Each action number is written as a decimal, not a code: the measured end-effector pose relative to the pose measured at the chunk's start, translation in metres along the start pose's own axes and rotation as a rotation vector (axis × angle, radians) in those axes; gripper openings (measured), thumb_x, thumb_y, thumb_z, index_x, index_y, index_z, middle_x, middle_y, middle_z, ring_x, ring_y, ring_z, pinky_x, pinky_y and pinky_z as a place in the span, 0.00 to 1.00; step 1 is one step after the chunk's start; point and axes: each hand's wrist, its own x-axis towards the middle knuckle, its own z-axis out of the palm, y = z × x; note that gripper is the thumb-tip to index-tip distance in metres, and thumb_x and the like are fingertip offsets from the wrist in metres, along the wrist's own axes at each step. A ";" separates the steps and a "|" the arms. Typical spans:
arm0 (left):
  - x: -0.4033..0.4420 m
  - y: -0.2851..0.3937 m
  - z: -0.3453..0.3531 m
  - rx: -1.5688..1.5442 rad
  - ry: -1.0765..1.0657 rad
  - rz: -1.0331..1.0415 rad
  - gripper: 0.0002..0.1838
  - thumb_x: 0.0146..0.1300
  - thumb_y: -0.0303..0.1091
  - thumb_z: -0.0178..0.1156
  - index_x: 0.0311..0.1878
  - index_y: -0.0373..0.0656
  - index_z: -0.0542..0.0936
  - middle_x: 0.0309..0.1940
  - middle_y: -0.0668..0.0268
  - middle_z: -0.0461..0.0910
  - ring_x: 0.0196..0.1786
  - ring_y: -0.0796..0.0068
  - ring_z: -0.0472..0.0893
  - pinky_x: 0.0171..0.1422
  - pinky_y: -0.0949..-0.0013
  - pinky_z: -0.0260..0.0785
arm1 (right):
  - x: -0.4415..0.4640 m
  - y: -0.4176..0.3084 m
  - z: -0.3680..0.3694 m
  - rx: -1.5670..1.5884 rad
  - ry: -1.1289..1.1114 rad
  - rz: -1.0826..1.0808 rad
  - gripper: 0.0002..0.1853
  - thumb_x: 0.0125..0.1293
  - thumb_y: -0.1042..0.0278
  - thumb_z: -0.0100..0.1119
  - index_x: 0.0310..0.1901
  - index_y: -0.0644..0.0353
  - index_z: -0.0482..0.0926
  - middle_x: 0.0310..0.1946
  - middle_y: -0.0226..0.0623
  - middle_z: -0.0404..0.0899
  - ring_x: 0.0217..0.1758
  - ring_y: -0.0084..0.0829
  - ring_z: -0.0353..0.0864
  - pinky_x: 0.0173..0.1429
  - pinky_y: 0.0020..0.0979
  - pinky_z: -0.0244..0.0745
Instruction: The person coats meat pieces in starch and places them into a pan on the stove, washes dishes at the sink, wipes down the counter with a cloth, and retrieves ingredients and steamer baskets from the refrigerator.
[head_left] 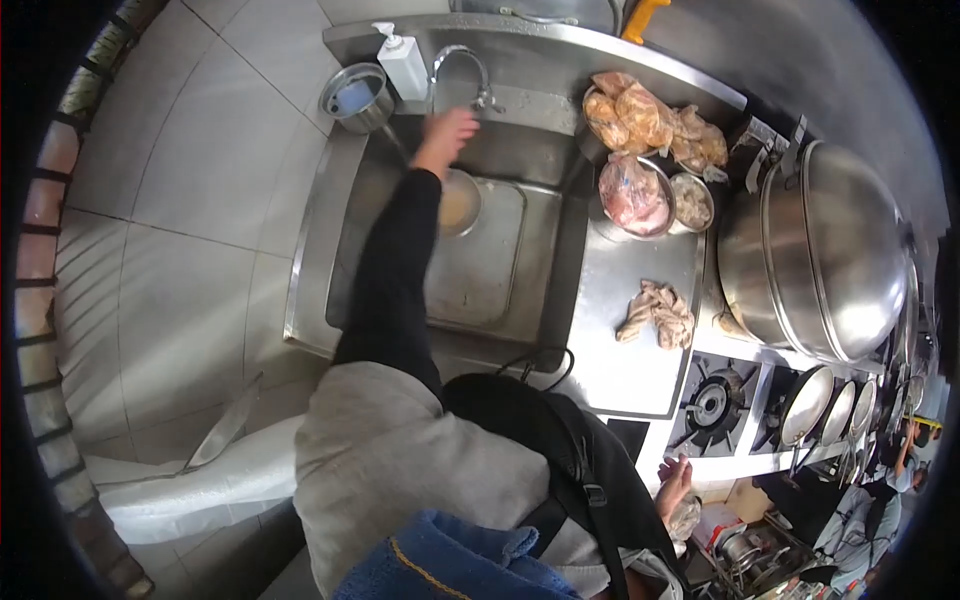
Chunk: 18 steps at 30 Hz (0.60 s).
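While the person's black-sleeved left arm stretches across the steel sink, the left grip is at the curved tap, fingers bent; from where I stand I cannot tell whether they close on the tap or are merely beside it. Below that arm, in the basin, sits a round bowl, partly hidden by the sleeve. Just left of the tap stands a white pump bottle, any lettering on it too small for me to read, and beside it a metal pot with something pale blue inside. The right grip hangs low by the person's side, fingers slightly curled, near some clear plastic; whether it holds anything I can't make out.

To the sink's right, the steel desk carries bagged meat, a bowl of pink meat in plastic, a smaller bowl and a crumpled brown cloth. Beyond are a large steel dome, a burner and several pans.
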 end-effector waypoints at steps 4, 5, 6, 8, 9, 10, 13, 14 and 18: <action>0.010 0.027 -0.044 0.688 -0.025 -0.098 0.15 0.62 0.46 0.58 0.39 0.44 0.82 0.31 0.64 0.84 0.31 0.72 0.79 0.34 0.64 0.69 | -0.010 0.034 -0.019 -0.027 0.004 0.076 0.18 0.74 0.52 0.53 0.49 0.60 0.75 0.34 0.36 0.81 0.30 0.25 0.78 0.34 0.25 0.72; 0.016 0.027 -0.048 0.871 -0.087 -0.091 0.14 0.61 0.45 0.59 0.36 0.44 0.82 0.29 0.64 0.83 0.30 0.73 0.79 0.33 0.64 0.69 | -0.010 0.041 -0.022 -0.028 -0.002 0.098 0.16 0.73 0.54 0.54 0.49 0.60 0.74 0.35 0.37 0.81 0.31 0.25 0.78 0.34 0.25 0.73; 0.018 0.025 -0.052 1.051 -0.152 -0.079 0.14 0.60 0.45 0.59 0.34 0.43 0.82 0.28 0.63 0.83 0.29 0.74 0.78 0.31 0.63 0.69 | -0.009 0.047 -0.025 -0.031 -0.020 0.104 0.16 0.73 0.54 0.54 0.48 0.60 0.74 0.35 0.37 0.81 0.31 0.25 0.78 0.34 0.25 0.73; 0.016 0.004 -0.057 1.424 -0.200 0.203 0.17 0.59 0.45 0.59 0.34 0.39 0.83 0.32 0.56 0.84 0.34 0.62 0.81 0.38 0.58 0.72 | -0.006 0.055 -0.031 -0.033 -0.053 0.107 0.15 0.73 0.55 0.55 0.48 0.60 0.74 0.35 0.37 0.81 0.31 0.25 0.78 0.34 0.25 0.72; 0.017 -0.008 -0.059 1.602 -0.224 0.356 0.18 0.59 0.45 0.59 0.34 0.37 0.84 0.33 0.53 0.84 0.36 0.57 0.83 0.41 0.55 0.74 | -0.005 0.054 -0.031 -0.041 -0.052 0.123 0.14 0.73 0.57 0.55 0.47 0.60 0.74 0.35 0.37 0.81 0.31 0.25 0.78 0.34 0.24 0.72; 0.019 -0.018 -0.060 1.777 -0.249 0.516 0.19 0.58 0.45 0.60 0.35 0.35 0.85 0.35 0.49 0.85 0.39 0.51 0.84 0.45 0.53 0.76 | -0.006 0.054 -0.031 -0.046 -0.047 0.139 0.14 0.74 0.57 0.55 0.48 0.61 0.74 0.35 0.37 0.81 0.31 0.25 0.78 0.33 0.24 0.72; 0.000 -0.083 -0.067 1.415 0.033 0.294 0.23 0.61 0.49 0.58 0.38 0.32 0.84 0.41 0.46 0.83 0.47 0.47 0.83 0.53 0.52 0.74 | -0.014 0.052 -0.033 -0.055 -0.053 0.180 0.14 0.74 0.58 0.54 0.48 0.61 0.74 0.34 0.38 0.81 0.29 0.25 0.78 0.32 0.24 0.71; 0.007 -0.130 -0.081 1.346 -0.118 0.342 0.24 0.61 0.48 0.59 0.45 0.34 0.81 0.47 0.44 0.81 0.53 0.48 0.80 0.58 0.52 0.72 | -0.016 0.059 -0.037 -0.049 -0.074 0.186 0.14 0.74 0.58 0.54 0.48 0.62 0.73 0.34 0.39 0.81 0.29 0.25 0.77 0.31 0.24 0.71; -0.023 -0.270 -0.081 1.190 -0.192 0.181 0.28 0.56 0.41 0.62 0.56 0.30 0.75 0.63 0.39 0.69 0.67 0.47 0.68 0.71 0.53 0.60 | -0.045 0.100 -0.064 -0.188 -0.062 0.297 0.15 0.73 0.60 0.55 0.48 0.67 0.73 0.33 0.44 0.82 0.25 0.29 0.79 0.26 0.26 0.72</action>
